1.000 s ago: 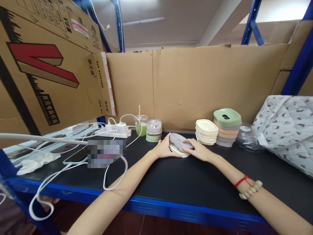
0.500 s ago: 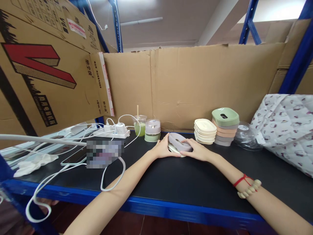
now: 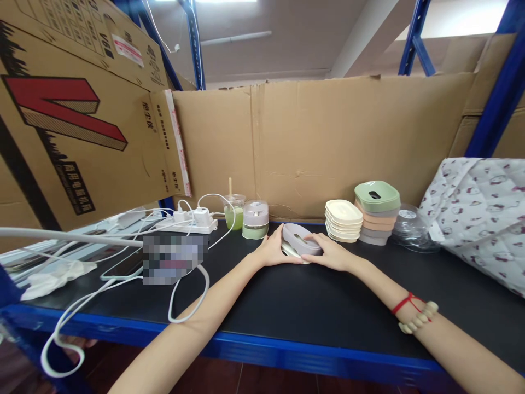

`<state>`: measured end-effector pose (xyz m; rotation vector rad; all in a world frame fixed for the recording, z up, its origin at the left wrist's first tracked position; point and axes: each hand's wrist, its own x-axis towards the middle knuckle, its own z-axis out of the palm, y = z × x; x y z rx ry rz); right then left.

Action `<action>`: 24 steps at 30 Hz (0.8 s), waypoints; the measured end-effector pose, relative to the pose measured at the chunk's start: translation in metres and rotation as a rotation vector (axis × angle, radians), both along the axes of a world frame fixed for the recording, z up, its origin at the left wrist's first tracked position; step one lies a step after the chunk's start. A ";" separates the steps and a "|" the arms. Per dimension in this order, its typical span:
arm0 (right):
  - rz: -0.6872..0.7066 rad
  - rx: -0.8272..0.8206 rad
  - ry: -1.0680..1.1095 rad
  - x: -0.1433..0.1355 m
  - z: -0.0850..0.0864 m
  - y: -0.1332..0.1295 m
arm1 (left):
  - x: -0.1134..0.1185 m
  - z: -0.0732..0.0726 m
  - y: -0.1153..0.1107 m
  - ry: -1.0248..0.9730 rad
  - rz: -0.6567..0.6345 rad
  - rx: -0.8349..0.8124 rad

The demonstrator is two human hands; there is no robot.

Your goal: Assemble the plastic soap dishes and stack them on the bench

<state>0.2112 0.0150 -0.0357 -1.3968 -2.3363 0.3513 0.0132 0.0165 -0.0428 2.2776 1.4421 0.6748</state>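
Observation:
In the head view a lilac-grey plastic ring-like piece [image 3: 293,232] with an oblong opening is held tilted over the black table. A flat cream piece [image 3: 289,250] shows beneath it, partly covered by my fingers. From the left side my left hand [image 3: 271,250] grips the pair, thumb along the lower front. My right hand [image 3: 333,253] is closed around the right side of the lilac-grey piece, fingers over its rim. How the two pieces meet is hidden.
Behind my left hand stands a small lidded lilac-and-green container [image 3: 255,220], beside a cup of green drink [image 3: 234,213]. Stacked cream lids [image 3: 343,220], nested coloured pieces [image 3: 376,212] and clear domes [image 3: 411,227] sit back right. Cables and a power strip [image 3: 186,223] occupy the left.
The whole view has shifted very slightly. Both hands keep the same hold on the lilac-grey and cream pieces, with no clear movement between them.

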 end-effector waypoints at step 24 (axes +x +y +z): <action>-0.453 0.855 0.211 0.062 0.045 0.006 | 0.009 -0.001 -0.004 0.069 -0.015 -0.004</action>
